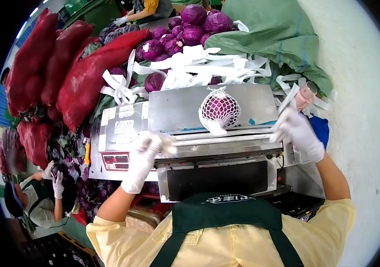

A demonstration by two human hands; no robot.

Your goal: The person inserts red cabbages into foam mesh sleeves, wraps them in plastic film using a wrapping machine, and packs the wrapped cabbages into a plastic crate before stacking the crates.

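Netted cabbage (pixel 219 109) sitting mid-frame on steel plate (pixel 172 106).
I'm seeing left hand (pixel 143 156) and right hand (pixel 298 134) flanking it, well apart; blurred, can't tell grips.

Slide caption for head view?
White-gloved left hand and right hand flank a round purple cabbage in white mesh.

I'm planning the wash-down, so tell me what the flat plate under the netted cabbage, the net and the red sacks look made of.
Plate: probably stainless steel, grey with a soft sheen. Net: likely plastic foam, matte white with thick strands. Red sacks: seemingly plastic mesh, slightly glossy, with rounded contents bulging.
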